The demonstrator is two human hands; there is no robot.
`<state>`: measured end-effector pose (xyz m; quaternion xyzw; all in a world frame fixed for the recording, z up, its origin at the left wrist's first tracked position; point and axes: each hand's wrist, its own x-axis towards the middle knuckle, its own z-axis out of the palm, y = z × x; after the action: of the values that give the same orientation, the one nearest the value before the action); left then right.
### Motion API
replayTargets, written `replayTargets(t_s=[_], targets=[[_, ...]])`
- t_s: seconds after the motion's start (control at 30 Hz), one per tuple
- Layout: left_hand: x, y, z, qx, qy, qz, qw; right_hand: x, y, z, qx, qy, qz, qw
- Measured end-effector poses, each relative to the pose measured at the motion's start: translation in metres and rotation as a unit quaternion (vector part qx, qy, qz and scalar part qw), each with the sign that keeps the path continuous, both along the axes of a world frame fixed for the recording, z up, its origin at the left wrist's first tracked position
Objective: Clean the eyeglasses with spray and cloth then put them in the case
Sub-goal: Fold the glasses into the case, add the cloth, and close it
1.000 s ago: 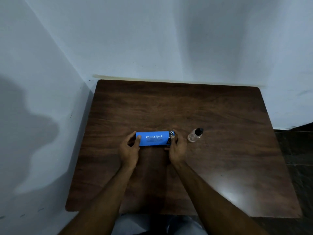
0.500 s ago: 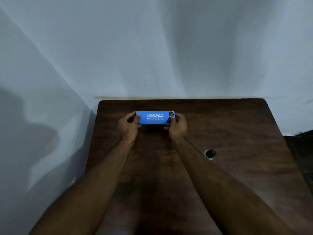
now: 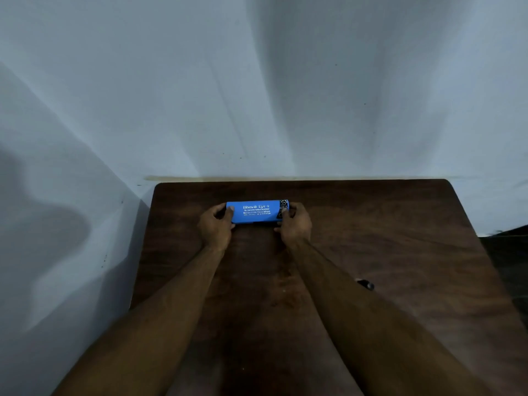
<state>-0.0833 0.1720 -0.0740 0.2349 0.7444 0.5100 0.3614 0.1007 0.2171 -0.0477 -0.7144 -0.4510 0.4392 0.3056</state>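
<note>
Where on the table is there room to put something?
Bare wood lies right of the right hand, out to the table edge, and between the left forearm and right forearm. It's crowded near the far edge, where the left hand and right hand grip the blue case, and by the spray bottle beside the right forearm.

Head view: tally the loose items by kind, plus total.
blue case: 1
spray bottle: 1 (only partly visible)
eyeglasses: 0 in view
cloth: 0 in view
Total: 2
</note>
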Motion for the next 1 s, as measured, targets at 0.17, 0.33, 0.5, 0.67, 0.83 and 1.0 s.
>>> replayTargets(t_s=[0.17,0.33,0.5,0.67,0.83,1.0], targets=[[0.003,-0.003,0.006,0.017,-0.013,0.002,1.000,0.000,0.000,0.006,0.001,0.012,-0.004,1.000],[0.013,-0.021,0.026,0.037,-0.006,0.034,0.999,0.007,-0.009,0.018,0.006,-0.059,0.022,0.998],[0.050,-0.066,0.041,0.079,0.082,-0.004,0.993,0.039,-0.047,0.087,0.120,-0.125,0.093,0.980],[0.136,-0.107,0.067,0.076,0.116,-0.201,0.970,0.111,-0.095,0.123,0.267,-0.141,0.077,0.950],[0.196,-0.117,0.062,0.046,0.101,-0.315,0.942,0.196,-0.143,0.108,0.264,-0.144,-0.048,0.953],[0.228,-0.118,0.056,0.017,0.116,-0.361,0.925,0.221,-0.172,0.048,0.107,-0.095,-0.015,0.990]])
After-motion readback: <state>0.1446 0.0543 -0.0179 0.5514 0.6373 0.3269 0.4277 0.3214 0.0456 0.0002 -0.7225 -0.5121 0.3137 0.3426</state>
